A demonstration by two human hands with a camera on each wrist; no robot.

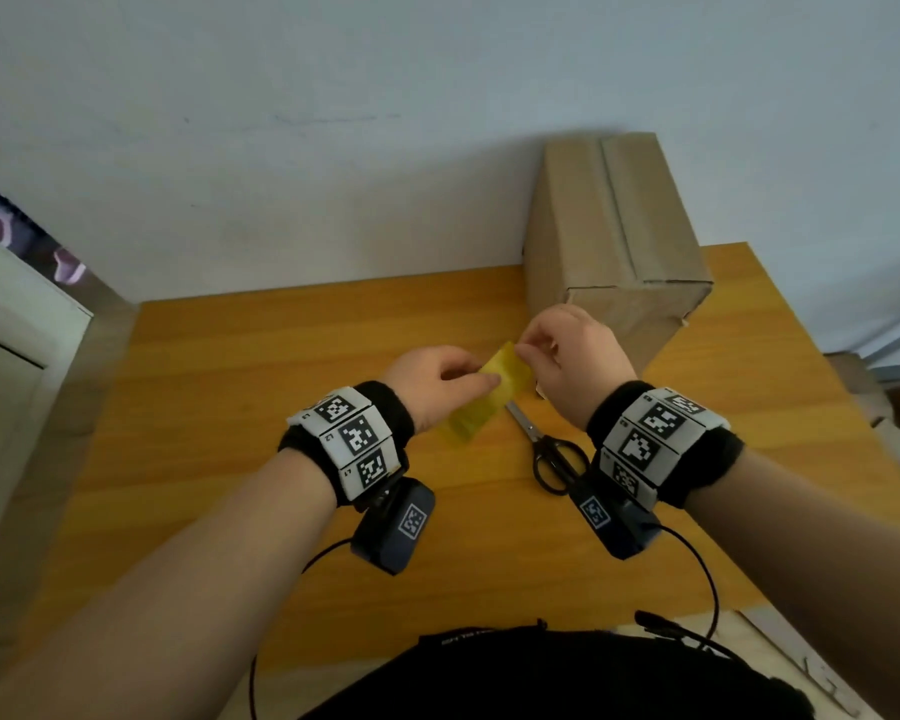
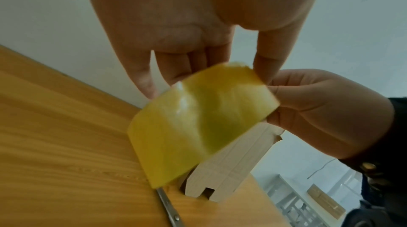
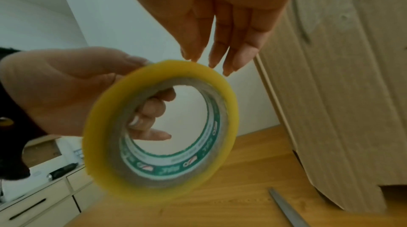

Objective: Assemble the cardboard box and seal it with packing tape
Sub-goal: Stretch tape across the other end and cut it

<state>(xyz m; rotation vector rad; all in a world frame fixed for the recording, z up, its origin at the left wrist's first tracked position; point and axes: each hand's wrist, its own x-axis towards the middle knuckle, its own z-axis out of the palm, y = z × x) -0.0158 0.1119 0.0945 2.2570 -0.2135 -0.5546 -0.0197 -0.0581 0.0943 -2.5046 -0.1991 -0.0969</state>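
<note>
Glossy yellow plastic tape roll (image 3: 160, 126), matt cardboard box (image 1: 614, 241), wood-grain table (image 1: 230, 407).

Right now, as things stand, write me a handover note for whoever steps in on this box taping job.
Hands: the left hand grips the yellow packing tape roll, fingers through its core, above the table. The right hand has its fingertips on the roll's outer rim; whether they pinch a tape end is unclear.
Things: the cardboard box stands at the table's back right, just beyond the hands. The scissors lie on the table below the hands, untouched.
Done: the box looks folded into shape.
Left: no tape shows on its visible faces, so pull tape, seal the seams, then cut.
</note>
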